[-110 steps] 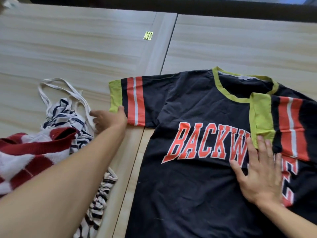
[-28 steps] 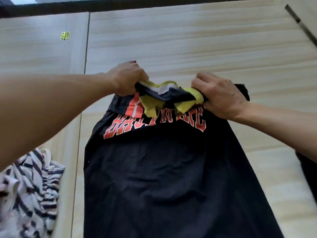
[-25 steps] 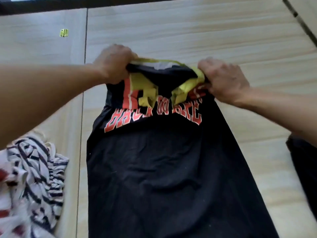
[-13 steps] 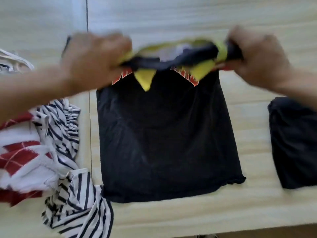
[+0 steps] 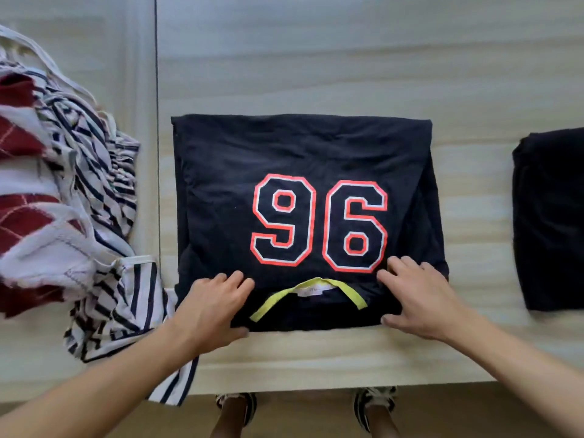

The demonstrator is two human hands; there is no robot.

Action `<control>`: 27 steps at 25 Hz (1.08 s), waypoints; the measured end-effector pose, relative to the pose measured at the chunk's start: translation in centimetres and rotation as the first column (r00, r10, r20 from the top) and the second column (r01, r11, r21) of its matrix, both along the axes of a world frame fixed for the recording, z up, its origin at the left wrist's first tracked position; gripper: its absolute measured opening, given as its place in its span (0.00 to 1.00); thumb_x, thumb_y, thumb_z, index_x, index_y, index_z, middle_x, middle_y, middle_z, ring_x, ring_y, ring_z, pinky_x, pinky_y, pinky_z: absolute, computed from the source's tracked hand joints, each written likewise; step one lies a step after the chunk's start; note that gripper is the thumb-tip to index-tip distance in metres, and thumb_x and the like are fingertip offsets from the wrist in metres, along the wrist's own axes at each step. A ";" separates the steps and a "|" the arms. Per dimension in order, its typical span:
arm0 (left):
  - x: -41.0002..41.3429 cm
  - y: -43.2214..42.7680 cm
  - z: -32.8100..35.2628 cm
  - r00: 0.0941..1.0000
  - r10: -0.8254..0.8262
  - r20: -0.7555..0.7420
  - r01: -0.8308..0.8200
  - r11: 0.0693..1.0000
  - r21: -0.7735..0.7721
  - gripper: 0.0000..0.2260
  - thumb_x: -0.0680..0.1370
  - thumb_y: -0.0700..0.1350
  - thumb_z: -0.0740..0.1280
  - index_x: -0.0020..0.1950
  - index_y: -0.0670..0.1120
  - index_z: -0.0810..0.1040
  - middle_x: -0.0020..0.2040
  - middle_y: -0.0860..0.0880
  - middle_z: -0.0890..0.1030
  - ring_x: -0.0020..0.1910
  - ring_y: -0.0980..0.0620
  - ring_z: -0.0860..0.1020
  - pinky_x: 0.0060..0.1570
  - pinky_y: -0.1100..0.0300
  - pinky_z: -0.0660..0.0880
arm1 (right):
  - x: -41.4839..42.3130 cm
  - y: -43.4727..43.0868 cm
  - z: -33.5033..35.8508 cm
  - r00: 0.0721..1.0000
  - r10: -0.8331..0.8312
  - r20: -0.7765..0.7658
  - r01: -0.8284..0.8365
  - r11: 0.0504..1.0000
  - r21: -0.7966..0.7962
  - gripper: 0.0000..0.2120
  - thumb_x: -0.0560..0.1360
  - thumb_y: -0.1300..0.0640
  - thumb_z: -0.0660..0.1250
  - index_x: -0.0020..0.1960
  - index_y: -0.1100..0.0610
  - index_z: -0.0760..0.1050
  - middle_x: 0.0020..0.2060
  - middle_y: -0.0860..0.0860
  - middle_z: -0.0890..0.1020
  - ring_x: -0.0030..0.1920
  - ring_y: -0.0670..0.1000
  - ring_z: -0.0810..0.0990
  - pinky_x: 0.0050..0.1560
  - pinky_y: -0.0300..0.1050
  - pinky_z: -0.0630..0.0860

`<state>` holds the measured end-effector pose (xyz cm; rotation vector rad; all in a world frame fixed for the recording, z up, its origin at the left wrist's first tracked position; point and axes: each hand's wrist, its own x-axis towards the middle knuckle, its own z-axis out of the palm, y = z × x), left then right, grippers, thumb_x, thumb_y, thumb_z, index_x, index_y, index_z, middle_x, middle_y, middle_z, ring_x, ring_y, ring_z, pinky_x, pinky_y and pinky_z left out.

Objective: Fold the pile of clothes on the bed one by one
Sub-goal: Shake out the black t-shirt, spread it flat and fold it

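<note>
shirt (image 5: 300, 153): folded in half on the bed (image 5: 316, 58), "96" up, collar toward the person.
hands: left (image 5: 215, 308) and right (image 5: 420, 298) lie flat on the near corners, gripping nothing.
risk: the next fold could spill the tucked layers if lifted unevenly.
edges: bed edge near the hem; pile (image 5: 63, 200) just beside on the left; folded garment (image 5: 553, 216) apart on the right.
room: open bed beyond the shirt.

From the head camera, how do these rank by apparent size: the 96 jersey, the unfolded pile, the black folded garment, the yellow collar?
1. 96 jersey and unfolded pile: about alike, and the pile is cropped at the left edge, so unranked.
2. black folded garment, cropped at right.
3. yellow collar.
</note>
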<state>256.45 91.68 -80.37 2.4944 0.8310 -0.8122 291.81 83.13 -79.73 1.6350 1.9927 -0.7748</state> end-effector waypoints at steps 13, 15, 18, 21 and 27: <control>4.9 1.1 -3.5 0.990 0.115 0.083 -0.125 0.984 0.130 0.58 0.64 0.83 0.55 0.84 0.49 0.46 0.84 0.45 0.43 0.82 0.42 0.40 0.75 0.28 0.48 | -4.2 1.6 -0.6 0.976 -0.215 -0.026 0.216 0.974 0.064 0.28 0.64 0.40 0.75 0.55 0.51 0.65 0.50 0.46 0.66 0.50 0.52 0.73 0.38 0.46 0.66; 4.6 0.4 -3.5 0.989 0.116 0.089 -0.126 0.985 0.119 0.61 0.62 0.85 0.53 0.83 0.50 0.42 0.84 0.46 0.38 0.82 0.42 0.36 0.73 0.24 0.44 | -3.7 0.2 0.2 0.993 -0.098 0.064 0.099 0.995 -0.022 0.38 0.57 0.35 0.76 0.58 0.50 0.64 0.52 0.48 0.66 0.53 0.53 0.71 0.42 0.47 0.66; 5.4 1.7 -3.3 0.957 0.194 0.218 -0.219 0.971 0.099 0.52 0.70 0.81 0.52 0.84 0.51 0.47 0.84 0.49 0.40 0.82 0.44 0.36 0.73 0.24 0.46 | -2.8 1.2 0.9 0.984 -0.175 0.041 0.173 0.983 0.056 0.30 0.63 0.32 0.69 0.53 0.50 0.65 0.50 0.47 0.67 0.55 0.54 0.73 0.50 0.50 0.72; 6.1 5.3 -4.7 0.906 0.308 0.292 -0.369 0.911 0.184 0.43 0.77 0.73 0.51 0.84 0.50 0.48 0.84 0.50 0.42 0.82 0.46 0.37 0.75 0.28 0.46 | -2.8 4.8 -0.7 0.914 -0.368 -0.174 0.406 0.842 0.355 0.25 0.74 0.35 0.62 0.63 0.50 0.70 0.62 0.51 0.70 0.65 0.56 0.70 0.62 0.52 0.72; 4.1 4.7 -6.1 0.894 0.405 0.192 -0.445 0.854 0.269 0.40 0.77 0.71 0.50 0.84 0.50 0.48 0.84 0.45 0.46 0.82 0.39 0.46 0.73 0.34 0.59 | 0.5 8.4 -6.1 0.952 -0.301 -0.060 0.307 0.926 0.221 0.43 0.77 0.32 0.56 0.82 0.49 0.41 0.81 0.53 0.37 0.81 0.53 0.35 0.77 0.66 0.40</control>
